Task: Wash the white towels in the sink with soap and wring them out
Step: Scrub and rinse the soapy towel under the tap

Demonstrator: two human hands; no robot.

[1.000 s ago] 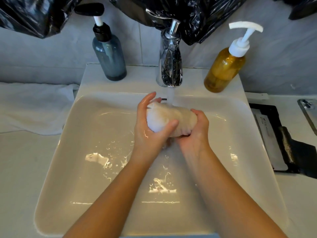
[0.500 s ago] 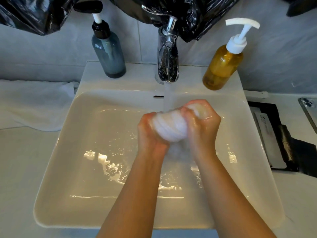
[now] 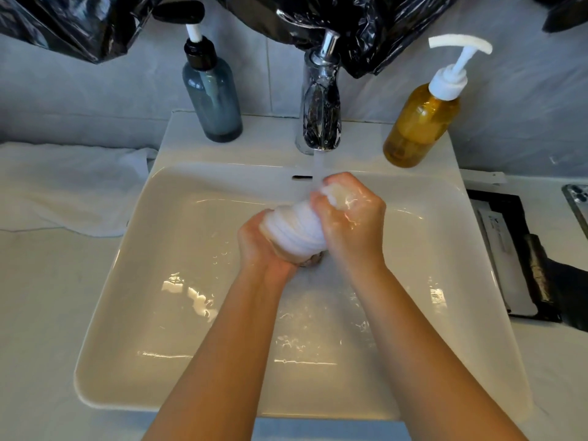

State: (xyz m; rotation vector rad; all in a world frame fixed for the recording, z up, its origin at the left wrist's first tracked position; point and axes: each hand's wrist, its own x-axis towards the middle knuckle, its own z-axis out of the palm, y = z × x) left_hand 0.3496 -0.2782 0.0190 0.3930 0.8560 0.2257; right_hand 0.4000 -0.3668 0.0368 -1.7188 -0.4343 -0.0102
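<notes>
A twisted white cloth towel [image 3: 296,227] was held over the middle of the white ceramic sink [image 3: 127,281]. The left hand [image 3: 261,240] curled round its lower end and the right hand [image 3: 350,224] clenched its upper end, under water running from the chrome tap [image 3: 319,106] at 12 o'clock. A blue-grey pump bottle [image 3: 213,100] stood at 11 o'clock and an amber pump bottle [image 3: 416,125] at 1 o'clock. A second white towel [image 3: 63,186] lay on the counter at 9 o'clock, and a black tray [image 3: 541,265] at 3 o'clock was cut off by the frame edge. Crumpled black plastic sheeting [image 3: 366,27] overhung the tap's top. The fists buried both towel ends and mostly hid the drain [image 3: 313,261].
</notes>
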